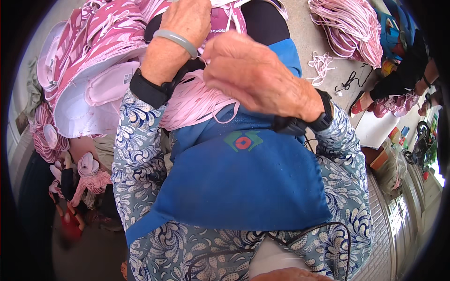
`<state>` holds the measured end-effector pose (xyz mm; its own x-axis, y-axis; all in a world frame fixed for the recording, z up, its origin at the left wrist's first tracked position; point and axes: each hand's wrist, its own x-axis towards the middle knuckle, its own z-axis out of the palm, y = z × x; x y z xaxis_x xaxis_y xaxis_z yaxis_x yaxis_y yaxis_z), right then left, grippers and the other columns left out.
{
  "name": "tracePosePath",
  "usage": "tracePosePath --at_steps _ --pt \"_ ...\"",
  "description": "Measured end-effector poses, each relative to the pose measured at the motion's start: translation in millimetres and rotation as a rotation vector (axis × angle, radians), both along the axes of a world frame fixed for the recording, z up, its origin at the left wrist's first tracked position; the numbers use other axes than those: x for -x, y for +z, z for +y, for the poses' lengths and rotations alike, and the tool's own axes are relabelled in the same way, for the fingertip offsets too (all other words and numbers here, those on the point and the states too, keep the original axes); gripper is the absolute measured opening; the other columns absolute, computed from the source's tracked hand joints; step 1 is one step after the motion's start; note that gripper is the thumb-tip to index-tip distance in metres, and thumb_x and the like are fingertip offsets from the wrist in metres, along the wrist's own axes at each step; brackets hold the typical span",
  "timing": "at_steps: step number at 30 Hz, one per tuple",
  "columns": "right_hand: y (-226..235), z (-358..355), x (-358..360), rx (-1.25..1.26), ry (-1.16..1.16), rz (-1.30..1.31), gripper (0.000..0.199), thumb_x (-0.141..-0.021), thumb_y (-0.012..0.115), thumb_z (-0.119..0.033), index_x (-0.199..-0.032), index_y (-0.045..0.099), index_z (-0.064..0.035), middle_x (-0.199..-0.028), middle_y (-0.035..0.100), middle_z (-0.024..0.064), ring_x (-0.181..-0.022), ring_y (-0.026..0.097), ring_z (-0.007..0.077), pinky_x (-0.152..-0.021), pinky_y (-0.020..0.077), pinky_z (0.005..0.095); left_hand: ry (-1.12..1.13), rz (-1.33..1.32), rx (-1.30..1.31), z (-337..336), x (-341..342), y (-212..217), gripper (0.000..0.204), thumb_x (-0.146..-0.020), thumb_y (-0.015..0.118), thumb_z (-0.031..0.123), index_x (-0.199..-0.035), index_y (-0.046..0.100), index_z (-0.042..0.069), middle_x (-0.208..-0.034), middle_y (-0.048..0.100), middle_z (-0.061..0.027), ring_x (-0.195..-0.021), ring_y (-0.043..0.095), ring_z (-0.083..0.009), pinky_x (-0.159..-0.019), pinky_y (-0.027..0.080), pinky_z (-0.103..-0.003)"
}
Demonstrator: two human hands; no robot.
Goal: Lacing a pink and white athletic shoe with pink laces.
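Note:
A pink shoe upper (228, 19) with pale laces (233, 10) lies between my dark-clad knees, at the top of the view. My left hand (187, 21), with a grey bangle at its wrist, bends over the upper's left side; its fingertips are hidden. Nearer to me, my right hand (255, 70) is closed, its fingers curled and slightly blurred, pointing left toward the left wrist. Whatever it may hold is out of sight. Under both wrists, a thick bundle of pink laces (197, 100) rests on my lap against the blue apron (243, 187).
Stacked pink shoe uppers (101, 61) crowd close on my left. Another bundle of pink laces (349, 28) lies on the floor at the far right, near a loose tangle of laces (320, 64) and a black cord (349, 82). Other people sit at both sides.

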<state>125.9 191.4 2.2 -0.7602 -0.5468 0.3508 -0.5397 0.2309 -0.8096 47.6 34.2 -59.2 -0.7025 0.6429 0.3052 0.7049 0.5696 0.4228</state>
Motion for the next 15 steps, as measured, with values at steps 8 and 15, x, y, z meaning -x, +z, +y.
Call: tracePosePath --at_steps 8,15 --pt "-20.4 24.8 -17.3 -0.048 -0.073 -0.312 0.01 -0.085 0.056 -0.013 -0.085 0.055 -0.0024 -0.08 0.047 0.0124 -0.075 0.054 0.0305 -0.065 0.046 0.038 -0.006 -0.175 0.455 12.9 25.3 -1.6 0.01 -0.078 0.059 0.011 -0.082 0.061 0.002 -0.082 0.061 -0.019 -0.079 0.058 -0.0371 -0.066 0.047 -0.044" --pt "-44.4 34.6 -4.3 0.066 -0.459 -0.391 0.014 -0.087 0.057 -0.017 -0.09 0.058 -0.0039 -0.076 0.058 0.0123 -0.07 0.059 0.0277 -0.062 0.0479 0.0344 -0.063 -0.169 0.188 8.1 18.3 -0.3 0.009 -0.079 0.062 0.011 -0.082 0.061 0.003 -0.079 0.059 -0.014 -0.075 0.06 -0.033 -0.065 0.048 -0.039"
